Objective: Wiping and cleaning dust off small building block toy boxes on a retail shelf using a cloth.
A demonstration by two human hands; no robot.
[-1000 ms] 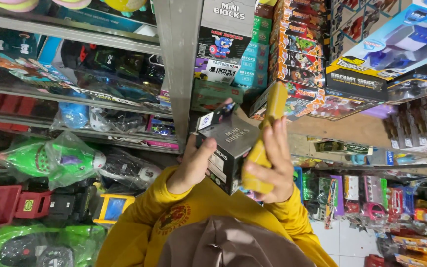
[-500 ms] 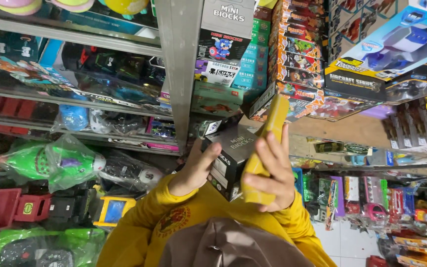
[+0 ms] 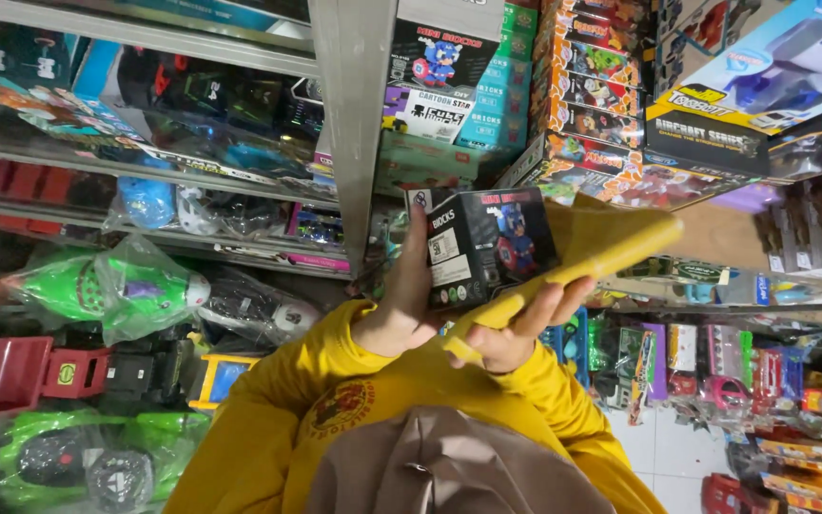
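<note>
Seen upside down from a head camera in a crowded toy shop: left hand (image 3: pixel 401 309) wrapped around the side of a small black toy box (image 3: pixel 485 247), fingers reaching up its left edge, holding it upright before a grey metal shelf post (image 3: pixel 354 124). Right hand (image 3: pixel 516 328) closed on a flat yellow box (image 3: pixel 573 266), tilted and touching the black box's lower right edge, fingers curled under it. Behind, stacked colourful toy boxes (image 3: pixel 601 86); to the left, a bagged green toy (image 3: pixel 107 290) beside red toy trucks (image 3: pixel 35 371).
</note>
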